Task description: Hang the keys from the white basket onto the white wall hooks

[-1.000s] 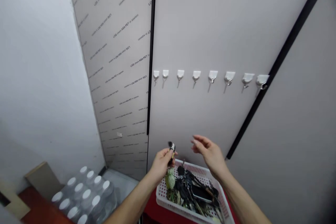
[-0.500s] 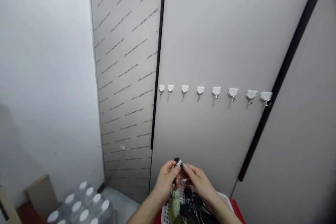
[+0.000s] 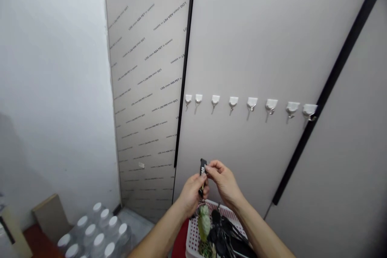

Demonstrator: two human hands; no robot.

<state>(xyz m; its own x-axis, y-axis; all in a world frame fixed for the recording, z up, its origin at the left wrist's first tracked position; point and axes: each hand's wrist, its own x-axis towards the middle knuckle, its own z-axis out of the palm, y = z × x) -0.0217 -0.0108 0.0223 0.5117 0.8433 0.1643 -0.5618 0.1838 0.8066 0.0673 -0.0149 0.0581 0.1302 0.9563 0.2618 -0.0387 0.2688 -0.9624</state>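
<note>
My left hand (image 3: 191, 193) is closed around a key ring with a short black strap (image 3: 202, 168) sticking up and a green leaf-shaped charm (image 3: 204, 222) dangling below. My right hand (image 3: 223, 180) pinches the top of that black strap with thumb and fingers. Both hands are held together in front of a grey panel, above a white perforated basket (image 3: 193, 242) filled with dark keys and fobs (image 3: 222, 236). A row of several white adhesive hooks (image 3: 250, 104) is stuck on the panel above the hands; all hooks are bare.
A pack of clear bottles with white caps (image 3: 93, 236) stands on the floor at lower left. A cardboard piece (image 3: 50, 215) leans against the white wall. Film-covered panel (image 3: 145, 80) sits left of a black vertical strip (image 3: 184, 72). Another black strip (image 3: 329, 84) runs diagonally at right.
My right hand came in from the right and took hold of the black strap. Both hands rose with the key ring. The view shifted slightly.
</note>
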